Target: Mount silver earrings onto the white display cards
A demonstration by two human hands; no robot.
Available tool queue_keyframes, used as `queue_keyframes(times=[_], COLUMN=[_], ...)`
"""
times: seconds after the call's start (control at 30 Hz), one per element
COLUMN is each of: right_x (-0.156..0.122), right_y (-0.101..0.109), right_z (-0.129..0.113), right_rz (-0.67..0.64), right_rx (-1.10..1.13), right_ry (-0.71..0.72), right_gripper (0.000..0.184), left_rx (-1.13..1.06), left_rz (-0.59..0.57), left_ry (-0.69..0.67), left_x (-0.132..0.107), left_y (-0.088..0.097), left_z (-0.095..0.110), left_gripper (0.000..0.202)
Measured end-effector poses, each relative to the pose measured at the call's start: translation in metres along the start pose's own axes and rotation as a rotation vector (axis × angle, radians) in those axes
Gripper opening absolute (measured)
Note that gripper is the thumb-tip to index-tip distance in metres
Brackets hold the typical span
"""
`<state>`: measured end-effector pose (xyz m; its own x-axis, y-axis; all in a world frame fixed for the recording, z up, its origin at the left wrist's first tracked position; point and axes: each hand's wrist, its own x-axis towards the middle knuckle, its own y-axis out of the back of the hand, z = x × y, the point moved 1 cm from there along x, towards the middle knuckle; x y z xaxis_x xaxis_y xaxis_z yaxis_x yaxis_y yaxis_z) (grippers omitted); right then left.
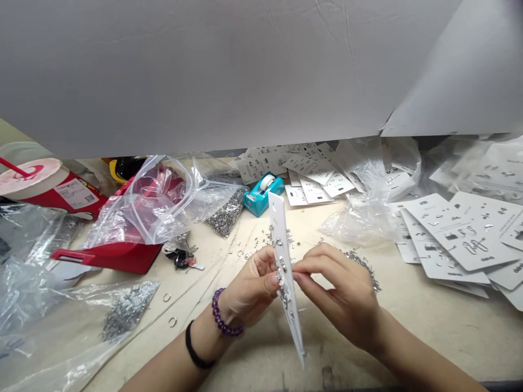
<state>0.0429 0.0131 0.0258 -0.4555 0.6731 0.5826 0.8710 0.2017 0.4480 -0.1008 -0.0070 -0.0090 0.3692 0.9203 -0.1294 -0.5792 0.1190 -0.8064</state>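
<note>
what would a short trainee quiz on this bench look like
1. Which wrist wears the purple bead bracelet?
2. True or false: the white card lies flat on the bench.
3. Fill the gap: the tape dispenser is ___ in colour.

Key:
1. Left, the wrist of the left hand.
2. False: the left hand holds it up off the bench.
3. Teal.
</note>
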Motion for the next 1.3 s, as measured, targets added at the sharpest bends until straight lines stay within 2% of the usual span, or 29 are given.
queue_keyframes(times=[0.3, 0.63, 0.77, 1.0, 1.13, 1.3], right_x=[0.000, 0.000, 0.001, 0.003, 0.003, 0.002], right_y=[0.001, 0.001, 0.001, 0.005, 0.006, 0.005], right_z=[-0.001, 0.003, 0.006, 0.013, 0.012, 0.012], right_rz=[-0.027, -0.065, -0.084, -0.115, -0.159, -0.213], right_rx=[-0.083, -0.015, 0.035, 0.156, 0.153, 0.181], right_ry=[0.068, 0.059, 0.011, -0.249, -0.228, -0.236], right_gripper=[0.013, 0.019, 0.016, 0.008, 0.009, 0.007], left_rx=[0.031, 0.034, 0.038, 0.090, 0.125, 0.086], left_rz=[0.032, 0.096, 0.074, -0.022, -0.040, -0.021], left_ry=[-0.027, -0.022, 0.029, 0.038, 0.062, 0.030], left_x=[0.001, 0.001, 0.003, 0.004, 0.004, 0.003], left_y=[-0.004, -0.001, 0.001, 0.005, 0.003, 0.002], left_z=[0.000, -0.006, -0.007, -0.003, -0.004, -0.004], left_gripper=[0.017, 0.017, 0.018, 0.014, 0.011, 0.012])
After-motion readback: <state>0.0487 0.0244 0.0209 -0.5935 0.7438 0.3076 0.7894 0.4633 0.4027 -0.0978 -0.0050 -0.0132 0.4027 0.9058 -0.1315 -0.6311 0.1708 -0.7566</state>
